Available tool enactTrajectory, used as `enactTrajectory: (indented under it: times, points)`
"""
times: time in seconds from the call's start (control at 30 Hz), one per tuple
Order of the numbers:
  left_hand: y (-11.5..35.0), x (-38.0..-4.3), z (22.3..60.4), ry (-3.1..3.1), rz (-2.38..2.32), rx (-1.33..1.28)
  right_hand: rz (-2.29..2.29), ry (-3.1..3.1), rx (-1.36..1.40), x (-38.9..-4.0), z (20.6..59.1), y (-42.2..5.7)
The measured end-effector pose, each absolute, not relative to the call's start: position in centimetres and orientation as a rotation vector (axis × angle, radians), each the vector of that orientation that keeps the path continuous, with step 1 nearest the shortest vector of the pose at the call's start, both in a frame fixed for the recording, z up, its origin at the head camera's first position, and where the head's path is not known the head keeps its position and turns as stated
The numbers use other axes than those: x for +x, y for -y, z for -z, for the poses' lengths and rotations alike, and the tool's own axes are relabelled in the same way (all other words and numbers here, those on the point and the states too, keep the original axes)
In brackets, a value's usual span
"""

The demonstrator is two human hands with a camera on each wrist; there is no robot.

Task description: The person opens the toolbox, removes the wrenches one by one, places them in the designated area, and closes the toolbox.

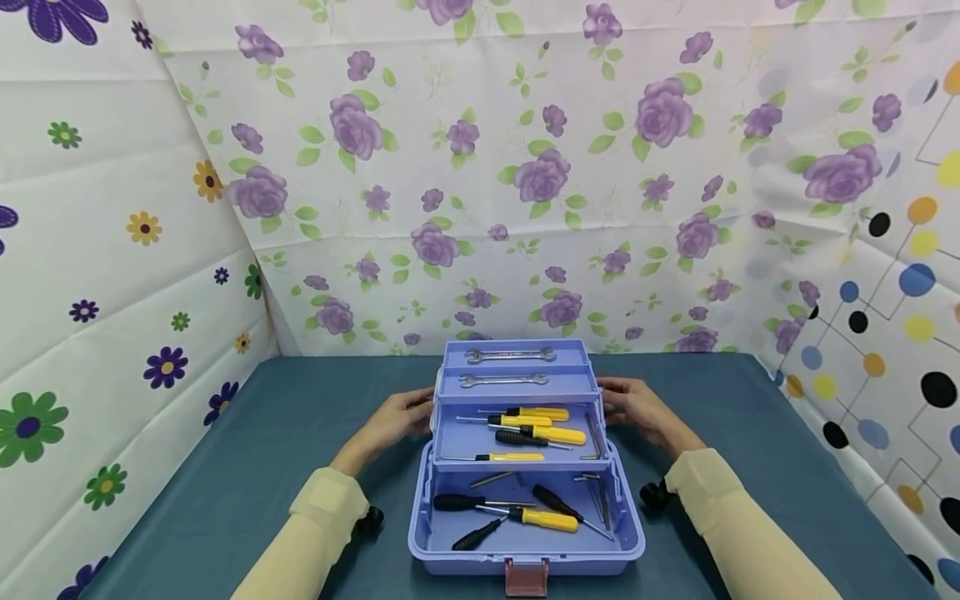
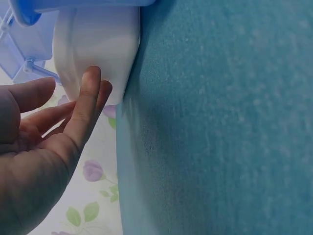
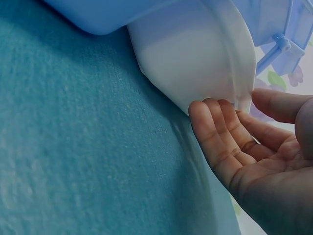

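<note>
Head view: nearest is the pinkish-brown latch (image 1: 527, 579) on the front of a blue toolbox (image 1: 465, 565), which stands open on the green-blue table (image 1: 300, 450). Its lower bin (image 1: 592, 542) holds 4 screwdrivers and some hex keys, loose and crossing. Next, the middle tray (image 1: 450, 446) carries 5 more screwdrivers; beyond it, the top tray (image 1: 453, 367) carries 2 wrenches (image 1: 510, 356) lying crosswise.

At the far flanks, the left hand (image 1: 401, 414) and right hand (image 1: 637, 407) face each other. The left wrist view shows long, spread fingers against a white shell (image 2: 105, 44), probably the lid, behind the box; the thumb stands apart. The right fingers bend loosely against it, thumb at its edge; I cannot tell whether they grip.

Working this shell well likely calls for matched pressure on both sides, a slow, level motion, and fingertips clear of the tray struts (image 3: 274, 51); jolts could scatter the tools.

Farthest is a flowered cloth (image 1: 480, 200).
</note>
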State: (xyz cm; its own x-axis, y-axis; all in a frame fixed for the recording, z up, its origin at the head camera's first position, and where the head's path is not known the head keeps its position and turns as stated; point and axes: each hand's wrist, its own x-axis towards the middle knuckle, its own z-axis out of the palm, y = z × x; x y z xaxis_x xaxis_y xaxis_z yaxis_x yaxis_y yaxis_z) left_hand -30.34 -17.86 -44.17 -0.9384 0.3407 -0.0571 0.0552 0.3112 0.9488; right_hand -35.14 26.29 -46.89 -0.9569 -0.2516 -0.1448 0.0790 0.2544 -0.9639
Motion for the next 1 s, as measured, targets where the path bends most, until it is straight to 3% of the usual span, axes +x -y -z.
enactTrajectory:
  times: [1.0]
  points:
    - [19.6, -27.2, 43.5, -2.272, -1.583, 0.236, 1.811, -2.391, -0.375, -34.0, 42.9, -26.9]
